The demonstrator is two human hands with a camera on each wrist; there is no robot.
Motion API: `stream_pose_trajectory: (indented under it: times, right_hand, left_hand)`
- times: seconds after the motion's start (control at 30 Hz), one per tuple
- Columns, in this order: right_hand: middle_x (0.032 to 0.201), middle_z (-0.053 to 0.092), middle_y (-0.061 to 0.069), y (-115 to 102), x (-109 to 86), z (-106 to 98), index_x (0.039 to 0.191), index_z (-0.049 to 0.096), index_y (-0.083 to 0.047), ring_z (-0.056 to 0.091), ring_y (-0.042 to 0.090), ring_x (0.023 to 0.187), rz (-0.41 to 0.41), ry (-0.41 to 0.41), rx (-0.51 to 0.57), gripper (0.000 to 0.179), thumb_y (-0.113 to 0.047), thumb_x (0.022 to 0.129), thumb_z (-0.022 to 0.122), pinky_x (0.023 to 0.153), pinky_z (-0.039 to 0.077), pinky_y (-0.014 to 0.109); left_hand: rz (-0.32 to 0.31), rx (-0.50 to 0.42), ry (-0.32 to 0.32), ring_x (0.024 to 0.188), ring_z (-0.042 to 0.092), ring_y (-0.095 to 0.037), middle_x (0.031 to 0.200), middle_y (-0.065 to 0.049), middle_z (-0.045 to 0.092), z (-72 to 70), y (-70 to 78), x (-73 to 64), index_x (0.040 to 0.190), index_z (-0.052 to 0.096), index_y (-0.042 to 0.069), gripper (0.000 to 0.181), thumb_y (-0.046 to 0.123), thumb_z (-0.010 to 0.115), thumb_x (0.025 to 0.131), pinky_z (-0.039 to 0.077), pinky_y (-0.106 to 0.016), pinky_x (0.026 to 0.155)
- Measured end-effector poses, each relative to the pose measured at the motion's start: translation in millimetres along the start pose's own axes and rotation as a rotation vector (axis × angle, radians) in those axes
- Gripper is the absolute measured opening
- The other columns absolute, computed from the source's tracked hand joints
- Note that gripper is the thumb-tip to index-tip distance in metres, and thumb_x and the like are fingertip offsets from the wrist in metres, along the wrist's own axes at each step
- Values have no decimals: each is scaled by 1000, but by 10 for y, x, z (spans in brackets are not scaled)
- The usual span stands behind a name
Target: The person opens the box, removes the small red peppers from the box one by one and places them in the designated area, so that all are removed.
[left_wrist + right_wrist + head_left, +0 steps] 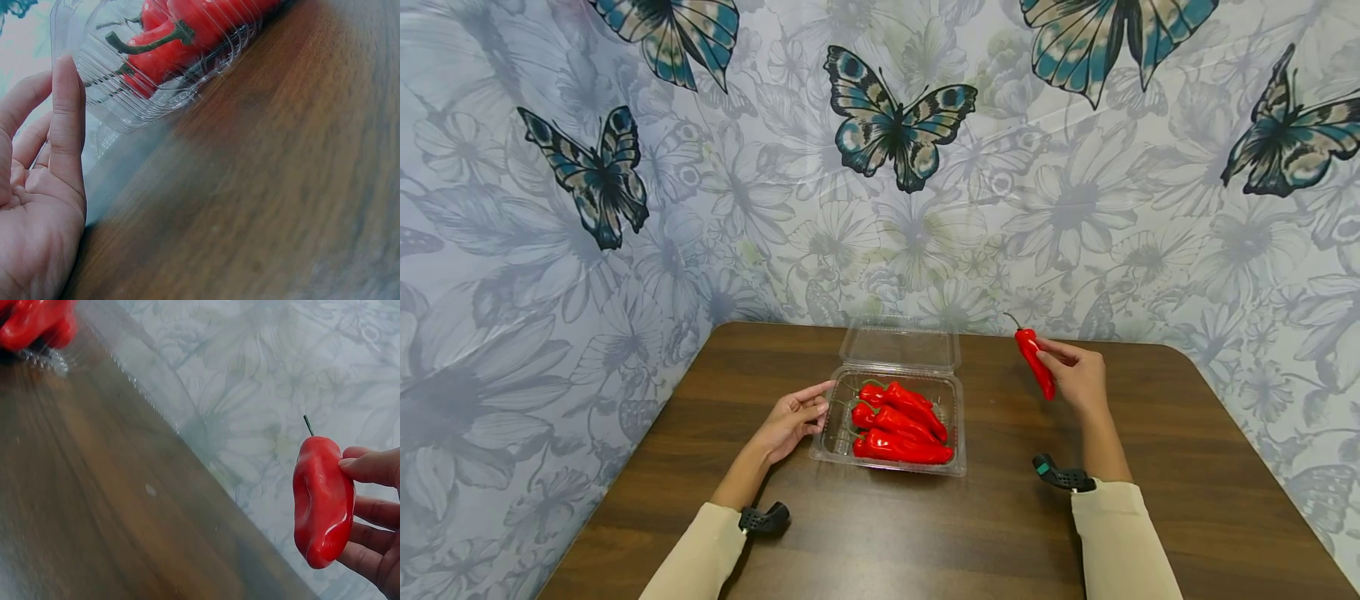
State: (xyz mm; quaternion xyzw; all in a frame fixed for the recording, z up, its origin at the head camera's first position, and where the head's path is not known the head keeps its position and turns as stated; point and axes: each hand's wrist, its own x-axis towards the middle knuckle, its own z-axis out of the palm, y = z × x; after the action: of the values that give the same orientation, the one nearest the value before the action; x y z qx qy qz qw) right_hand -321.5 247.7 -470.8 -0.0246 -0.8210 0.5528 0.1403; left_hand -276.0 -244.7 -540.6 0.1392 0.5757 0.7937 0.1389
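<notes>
Several red peppers [902,448] with green stems lie in a clear plastic clamshell container [955,468], whose lid [898,346] is folded back. At the container's left side, my left hand [790,423] touches the rim with fairly straight fingers. The left wrist view shows the thumb [65,125] against the ribbed clear wall. My right hand [1075,377] pinches another red pepper [1033,362] above the table, to the right of the container. This pepper [324,500] hangs tilted with its thin stem upward, thumb on one side and fingers behind, in the right wrist view.
The brown wooden table [1000,533] carries the container near its far edge. Behind it stands a wall covering [1075,208] with grey flowers and teal butterflies. Dark bands with small devices [765,518] sit on both wrists.
</notes>
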Motion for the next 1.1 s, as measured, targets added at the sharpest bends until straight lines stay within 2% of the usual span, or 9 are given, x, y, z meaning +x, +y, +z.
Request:
stream_pose_trajectory:
  times: [0.13,0.47,0.57,0.67,0.77,0.9,0.97,1.03,1.1]
  right_hand:
    - [115,72,16,101,9,-20,126,72,-3,62,-8,83,17,1,-12,35,-20,96,73,71,54,11]
    - [127,66,23,246,30,-36,128,70,-3,59,-8,87,69,1,-17,35,-21,97,71,75,52,9]
    - [129,65,23,257,27,-46,128,70,-3,58,-4,89,90,2,-26,36,-22,98,70,74,51,8]
    - [129,65,22,269,28,-51,128,70,-4,62,6,97,105,6,-48,36,-22,98,70,75,50,7]
    - [128,66,21,284,30,-55,128,70,-4,62,21,112,128,2,-79,35,-21,98,70,84,53,15]
    - [130,64,22,297,20,-61,130,69,-4,54,38,129,157,-38,-129,35,-19,98,69,104,49,42]
    - [132,62,23,303,15,-61,131,69,-4,50,42,132,159,-63,-152,36,-18,98,68,108,45,51]
    - [134,61,24,309,12,-60,132,68,-4,48,43,133,154,-83,-163,36,-17,98,68,107,46,51]
    - [134,62,23,315,7,-58,132,68,-5,49,41,133,151,-92,-171,36,-18,98,67,100,51,39]
  left_hand:
    - [0,-5,-3,70,60,-6,94,2,63,-6,-4,-3,151,39,-6,50,-8,49,102,56,-17,61]
    - [10,5,-14,70,61,-6,95,2,63,-12,-12,5,152,38,-7,50,-9,48,103,56,-17,62]
    - [9,10,-11,70,61,-5,96,2,63,-10,-8,8,152,39,-6,50,-9,48,103,56,-17,62]
    - [9,11,-12,70,60,-5,96,2,63,-9,-8,10,151,39,-6,49,-9,48,103,56,-17,62]
    - [10,9,-14,71,60,-5,96,2,63,-10,-12,12,151,39,-6,49,-9,47,103,56,-17,62]
    - [11,13,-16,70,60,-5,96,3,63,-16,-23,11,151,39,-6,49,-8,48,103,56,-17,62]
    - [11,17,-16,70,60,-5,96,3,63,-18,-27,9,151,39,-7,50,-8,49,103,56,-17,62]
    - [13,21,-19,70,60,-5,96,3,63,-21,-31,7,151,38,-7,50,-8,49,103,56,-16,62]
    - [14,23,-21,71,60,-5,96,3,63,-21,-32,5,152,38,-7,50,-8,49,103,56,-16,62]
